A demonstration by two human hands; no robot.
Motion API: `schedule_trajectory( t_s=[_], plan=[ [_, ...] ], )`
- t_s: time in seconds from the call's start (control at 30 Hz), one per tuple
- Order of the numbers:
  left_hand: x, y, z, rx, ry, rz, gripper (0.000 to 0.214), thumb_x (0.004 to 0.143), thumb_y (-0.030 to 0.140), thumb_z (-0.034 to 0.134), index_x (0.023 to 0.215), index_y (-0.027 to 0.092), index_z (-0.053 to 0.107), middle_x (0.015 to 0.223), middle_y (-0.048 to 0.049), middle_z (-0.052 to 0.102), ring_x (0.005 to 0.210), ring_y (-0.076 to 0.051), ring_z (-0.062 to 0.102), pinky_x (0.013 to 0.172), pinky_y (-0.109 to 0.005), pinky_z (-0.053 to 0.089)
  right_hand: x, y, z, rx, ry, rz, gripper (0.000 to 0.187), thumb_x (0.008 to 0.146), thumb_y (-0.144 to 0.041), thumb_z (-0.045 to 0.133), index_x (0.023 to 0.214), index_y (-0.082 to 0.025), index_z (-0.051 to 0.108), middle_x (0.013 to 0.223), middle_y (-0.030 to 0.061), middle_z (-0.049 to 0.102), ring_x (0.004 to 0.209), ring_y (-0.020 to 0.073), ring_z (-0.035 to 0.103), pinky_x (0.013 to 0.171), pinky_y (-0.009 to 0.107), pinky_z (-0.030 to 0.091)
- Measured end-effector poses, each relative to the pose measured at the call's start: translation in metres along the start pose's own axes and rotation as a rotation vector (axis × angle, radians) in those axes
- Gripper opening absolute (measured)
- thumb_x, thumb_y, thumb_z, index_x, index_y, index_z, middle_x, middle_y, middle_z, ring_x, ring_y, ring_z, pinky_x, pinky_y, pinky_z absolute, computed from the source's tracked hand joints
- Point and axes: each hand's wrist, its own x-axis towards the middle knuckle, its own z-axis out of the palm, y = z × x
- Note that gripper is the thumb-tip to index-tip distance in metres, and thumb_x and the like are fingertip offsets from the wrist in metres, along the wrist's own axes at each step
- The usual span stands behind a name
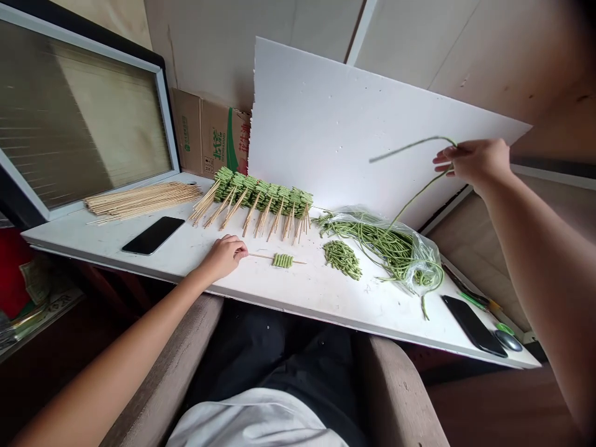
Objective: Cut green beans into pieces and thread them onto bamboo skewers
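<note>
**A person's right hand (475,162) is pinching a long green yardlong bean (412,145) aloft at 2 o'clock.**

At 9 o'clock, a pale bundle of bare bamboo skewers (144,200) and a black smartphone (153,236) are lying on a white board (93,233); a brown cardboard box (209,133) is showing green "北大荒" lettering at 10 o'clock. Finished green-threaded skewers (256,202) are lining up neatly, seemingly for keeping them apart. At 8 o'clock, the left hand (223,257) is curling at a short bean-threaded bamboo skewer (282,261), its grip unclear. The bean is trailing towards a clear plastic bag (386,248) at 4 o'clock, apparently lifted to separate it from the tangle.
</note>
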Motion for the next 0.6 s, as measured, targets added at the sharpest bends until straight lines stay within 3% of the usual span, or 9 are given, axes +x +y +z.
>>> schedule_trajectory(
  t_s=[0.07,0.23,0.33,0.43,0.5,0.6],
  plan=[
    [-0.001,0.000,0.000,0.006,0.004,-0.007,0.016,0.096,0.027,0.061,0.087,0.021,0.073,0.097,-0.0085,0.073,0.100,-0.028,0.063,0.094,-0.043,0.048,-0.002,-0.023,-0.008,0.036,-0.010,0.015,0.048,0.104,-0.038,0.057,0.121,0.004,0.071,0.120,0.0312,0.075,0.079,0.0057,0.073,0.073,0.030,0.048],
    [0.001,0.015,-0.006,0.058,0.076,-0.032,0.010,0.094,0.028,0.064,0.093,0.022,0.072,0.103,-0.0092,0.074,0.108,-0.031,0.063,0.100,-0.048,0.046,-0.025,-0.073,-0.016,0.139,-0.067,-0.113,0.059,0.105,-0.044,0.053,0.123,0.011,0.066,0.116,0.0339,0.073,0.079,0.0074,0.075,0.075,0.031,0.053],
    [0.008,0.047,-0.020,-0.018,0.133,-0.002,0.011,0.097,0.029,0.064,0.100,0.022,0.071,0.108,-0.0097,0.075,0.111,-0.031,0.065,0.102,-0.049,0.047,-0.044,-0.094,-0.015,0.315,-0.103,-0.132,0.048,0.106,-0.041,0.056,0.118,0.004,0.068,0.114,0.0281,0.076,0.083,0.0125,0.077,0.080,0.034,0.058],
    [0.014,0.092,-0.035,-0.213,0.140,0.074,0.023,0.103,0.039,0.059,0.110,0.021,0.070,0.115,-0.0111,0.073,0.110,-0.028,0.068,0.100,-0.045,0.053,-0.064,-0.113,-0.008,0.478,-0.176,-0.132,0.036,0.107,-0.037,0.060,0.110,-0.002,0.070,0.108,0.0213,0.077,0.091,0.0174,0.079,0.086,0.038,0.061],
    [0.018,0.120,-0.040,-0.330,0.093,0.082,0.043,0.097,0.051,0.069,0.129,0.022,0.066,0.130,-0.0135,0.071,0.119,-0.030,0.068,0.103,-0.045,0.054,-0.079,-0.125,0.000,0.564,-0.239,-0.148,0.033,0.106,-0.034,0.062,0.107,-0.002,0.070,0.102,0.0176,0.078,0.091,0.0191,0.080,0.087,0.041,0.062],
    [0.027,0.150,-0.034,-0.449,-0.050,0.112,0.108,0.082,0.061,0.084,0.167,0.028,0.027,0.162,-0.0182,0.048,0.143,-0.035,0.056,0.112,-0.047,0.052,-0.101,-0.139,0.014,0.679,-0.332,-0.158,0.032,0.104,-0.036,0.066,0.103,-0.004,0.072,0.094,0.0140,0.079,0.091,0.0200,0.080,0.086,0.042,0.062]
  ],
)
